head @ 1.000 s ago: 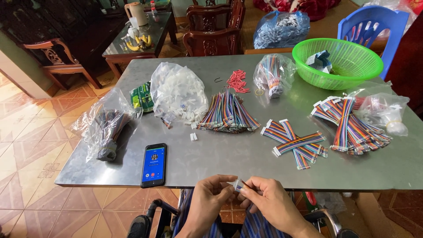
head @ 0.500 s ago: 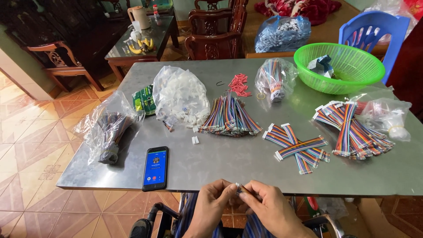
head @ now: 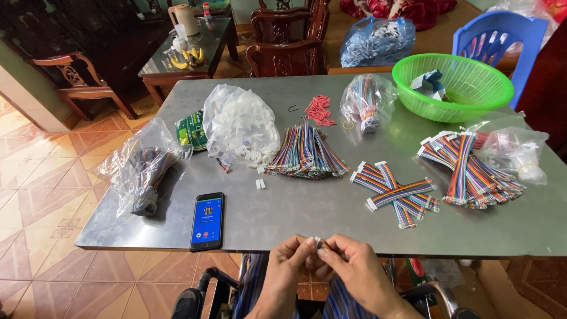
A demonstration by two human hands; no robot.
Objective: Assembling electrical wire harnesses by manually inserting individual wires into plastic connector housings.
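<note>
Connector: a small white connector [head: 319,241] sits between both hands' fingertips at 6 o'clock, just below the table [head: 331,207] edge; mostly hidden, its shape unclear.
Left hand [head: 287,269]: fingers pinched narrow on the connector.
Right hand [head: 352,267]: fingers closed on the connector; the wrist is cut off by the frame.
Ribbon: striped ribbon cable [head: 339,301] trails down over the lap, partly hidden.
Phone [head: 207,221]: at 9 o'clock from the hands.
Cables: crossed bundle [head: 397,192] at 1 o'clock; fanned pile [head: 306,151] at 12.
Basket [head: 453,82]: far at 1 o'clock.
</note>
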